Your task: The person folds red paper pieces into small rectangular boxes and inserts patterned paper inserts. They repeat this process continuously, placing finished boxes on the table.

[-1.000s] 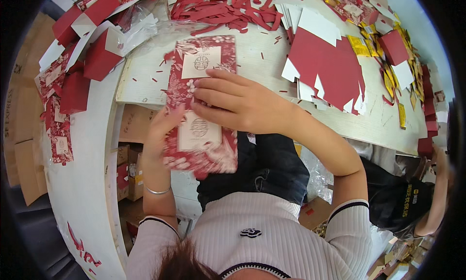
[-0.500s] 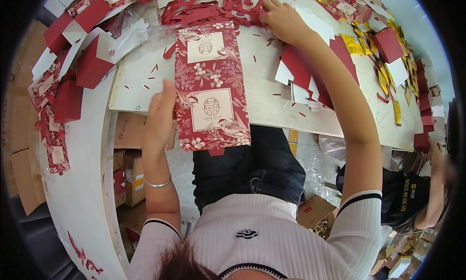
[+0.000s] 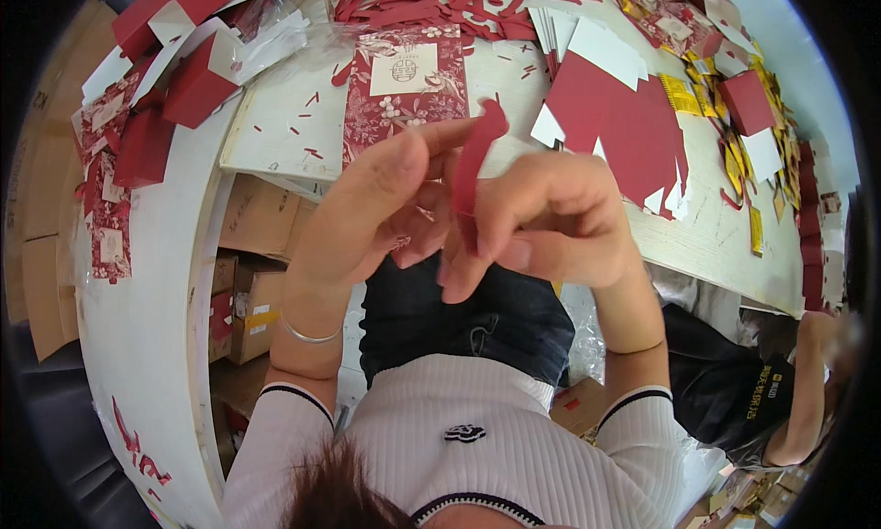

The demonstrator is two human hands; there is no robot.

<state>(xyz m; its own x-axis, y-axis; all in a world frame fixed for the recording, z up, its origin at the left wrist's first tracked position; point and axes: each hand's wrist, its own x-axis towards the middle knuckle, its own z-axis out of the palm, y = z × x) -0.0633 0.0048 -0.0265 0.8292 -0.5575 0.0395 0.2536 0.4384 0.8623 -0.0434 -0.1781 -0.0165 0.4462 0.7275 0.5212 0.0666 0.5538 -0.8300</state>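
A narrow red ribbon-like strip [image 3: 473,167], curled at its upper end, stands up between my two hands above the table's front edge. My right hand [image 3: 551,222] is closed on its lower part, thumb and bent fingers pinching it. My left hand [image 3: 381,194] comes in from the other side with fingers curved and apart, its thumb raised. Its forefinger reaches the strip's upper part, though whether it grips is hard to see. Just beyond the hands, a flat red-and-cream box [image 3: 406,66] printed with flowers and a square emblem lies on the table, its near part covered by my hands.
A heap of red strips [image 3: 413,11] lies at the table's far side. Stacked red-and-white card blanks [image 3: 610,111] are to the right, past them yellow packets [image 3: 679,93]. Folded red boxes [image 3: 202,79] crowd the left. A co-worker's arm [image 3: 803,391] shows at the right.
My right hand has come back from the strip heap with a red strip. My left hand has let go of the flat box, which now lies farther back, and has moved right to the strip.
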